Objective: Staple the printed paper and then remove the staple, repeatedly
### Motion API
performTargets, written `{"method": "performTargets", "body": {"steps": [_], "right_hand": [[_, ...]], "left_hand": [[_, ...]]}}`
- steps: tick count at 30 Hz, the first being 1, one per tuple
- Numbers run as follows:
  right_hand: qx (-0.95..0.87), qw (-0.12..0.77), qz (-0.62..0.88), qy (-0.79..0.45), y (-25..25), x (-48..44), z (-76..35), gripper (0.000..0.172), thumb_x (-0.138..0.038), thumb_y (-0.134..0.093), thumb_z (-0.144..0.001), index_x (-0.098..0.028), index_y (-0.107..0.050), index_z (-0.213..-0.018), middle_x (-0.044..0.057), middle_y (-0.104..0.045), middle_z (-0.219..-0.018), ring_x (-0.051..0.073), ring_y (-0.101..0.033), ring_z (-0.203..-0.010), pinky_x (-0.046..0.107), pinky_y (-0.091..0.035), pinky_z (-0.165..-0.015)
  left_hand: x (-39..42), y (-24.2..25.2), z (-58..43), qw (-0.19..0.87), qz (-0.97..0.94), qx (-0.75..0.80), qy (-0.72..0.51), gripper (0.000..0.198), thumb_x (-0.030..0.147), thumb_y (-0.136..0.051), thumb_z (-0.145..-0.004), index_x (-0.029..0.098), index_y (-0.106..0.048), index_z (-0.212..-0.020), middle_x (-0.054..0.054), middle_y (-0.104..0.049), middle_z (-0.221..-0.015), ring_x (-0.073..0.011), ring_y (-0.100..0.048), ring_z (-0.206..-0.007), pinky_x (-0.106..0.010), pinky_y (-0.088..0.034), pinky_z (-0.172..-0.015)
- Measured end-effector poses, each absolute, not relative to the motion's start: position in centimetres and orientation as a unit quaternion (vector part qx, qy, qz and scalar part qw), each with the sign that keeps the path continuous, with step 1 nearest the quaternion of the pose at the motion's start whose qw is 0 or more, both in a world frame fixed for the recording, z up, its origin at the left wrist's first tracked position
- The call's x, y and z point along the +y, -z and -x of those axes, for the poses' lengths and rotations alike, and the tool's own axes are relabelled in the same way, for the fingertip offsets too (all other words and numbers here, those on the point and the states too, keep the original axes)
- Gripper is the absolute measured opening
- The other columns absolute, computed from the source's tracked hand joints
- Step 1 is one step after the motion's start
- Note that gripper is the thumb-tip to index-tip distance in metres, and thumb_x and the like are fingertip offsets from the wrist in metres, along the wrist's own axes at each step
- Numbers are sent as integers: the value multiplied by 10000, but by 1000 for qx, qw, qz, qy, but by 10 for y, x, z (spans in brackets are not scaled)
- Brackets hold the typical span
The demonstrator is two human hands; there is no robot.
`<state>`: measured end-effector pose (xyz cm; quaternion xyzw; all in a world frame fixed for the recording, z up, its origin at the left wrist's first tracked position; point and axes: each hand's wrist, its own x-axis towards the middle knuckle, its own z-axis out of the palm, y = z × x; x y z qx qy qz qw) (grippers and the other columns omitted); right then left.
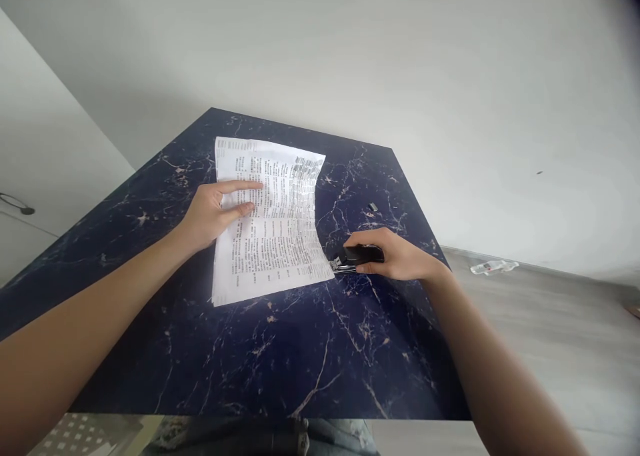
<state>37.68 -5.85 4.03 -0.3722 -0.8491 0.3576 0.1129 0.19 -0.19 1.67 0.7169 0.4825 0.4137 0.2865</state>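
A printed stack of paper sheets [270,229] lies on the dark blue marbled table [300,356], its right side curving upward. My left hand [213,209] rests on the left part of the sheets, with thumb and forefinger spread flat over the print; its other fingers are mostly hidden. In my right hand [390,253] is a black stapler [363,254], gripped from the right. The stapler's front end meets the near right corner of the sheets. Whether the paper sits between its jaws I cannot tell.
A small dark piece, perhaps a strip of staples [373,207], lies beyond my right hand. Pale wall [350,56] stands behind the table. On the grey floor to the right lies a clear plastic item [494,267].
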Motion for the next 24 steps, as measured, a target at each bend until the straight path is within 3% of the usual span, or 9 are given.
{"method": "performTargets", "body": {"steps": [7,13,24], "right_hand": [[-852,113,354,-368,-44,-63,-367,289,-252,-694,-871,-293,-728,-1155,10,-736,-1074,197,-683,-911,340,-553,-782],[-854,128,363,-351,-49,-78,-343,462,-237,-704,-885,-316,-671,-1340,17,-725,-1226,241,-694,-1071,393,-571,-925],[-847,173,357,-355,-41,-85,-325,415,-210,-669,-930,-303,-695,-1334,56,-729,-1187,268,-693,-1063,438,-572,-928]], "left_hand": [[-2,-14,-3,265,-735,470,-412,322,340,-773,-849,351,-764,-1171,-5,-722,-1318,-276,-653,-1268,-527,-485,-1151],[0,-10,-3,257,-732,470,-422,321,298,-784,-841,348,-771,-1158,7,-725,-1312,-260,-661,-1260,-493,-486,-1155],[1,-8,-4,276,-725,459,-433,325,315,-791,-847,326,-773,-1171,-13,-717,-1331,-263,-664,-1247,-500,-497,-1143]]}}
